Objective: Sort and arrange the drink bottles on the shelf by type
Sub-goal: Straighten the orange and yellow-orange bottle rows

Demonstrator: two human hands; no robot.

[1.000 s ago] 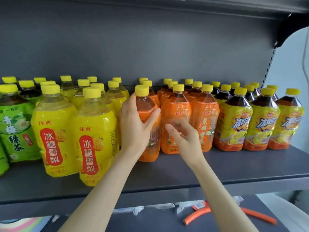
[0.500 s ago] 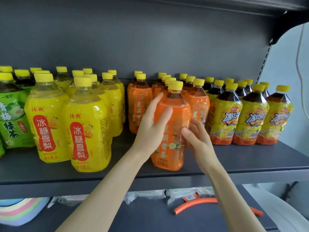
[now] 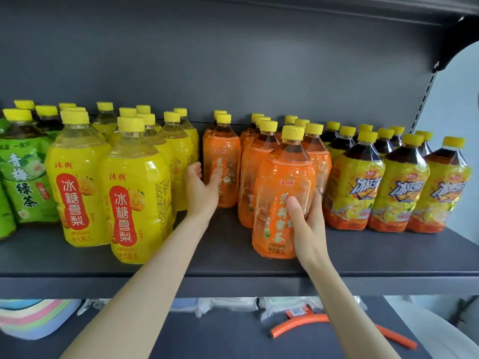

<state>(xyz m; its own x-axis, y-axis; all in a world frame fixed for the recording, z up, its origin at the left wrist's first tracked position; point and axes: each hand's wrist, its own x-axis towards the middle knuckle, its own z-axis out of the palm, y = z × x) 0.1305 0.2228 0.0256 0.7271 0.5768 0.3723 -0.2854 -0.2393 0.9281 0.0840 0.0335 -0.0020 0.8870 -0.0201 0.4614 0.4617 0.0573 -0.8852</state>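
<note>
Drink bottles [image 3: 248, 182] with yellow caps stand upright in blocks by type along a dark grey shelf [image 3: 220, 255]. From left to right they are green tea bottles [image 3: 23, 182] holding dark liquid, yellow pear-drink bottles [image 3: 77, 193] holding pale clear liquid, orange-labelled tea bottles holding amber liquid, and iced black tea bottles [image 3: 399, 187] holding near-black liquid. One front orange bottle [image 3: 282, 172] stands on the shelf near the front edge, ahead of its own block and just left of the iced tea. The right hand [image 3: 308, 226] grips its lower right side, thumb across the label and fingers wrapped behind. The left hand [image 3: 201, 190] reaches to a rear orange bottle [image 3: 225, 156] beside the yellow block, its thumb touching the label and its fingers curved at the bottle's left side; whether they clasp it I cannot tell. On the level below lie plastic-wrapped packets [image 3: 228, 305] and a bent orange hose [image 3: 305, 323].
</note>
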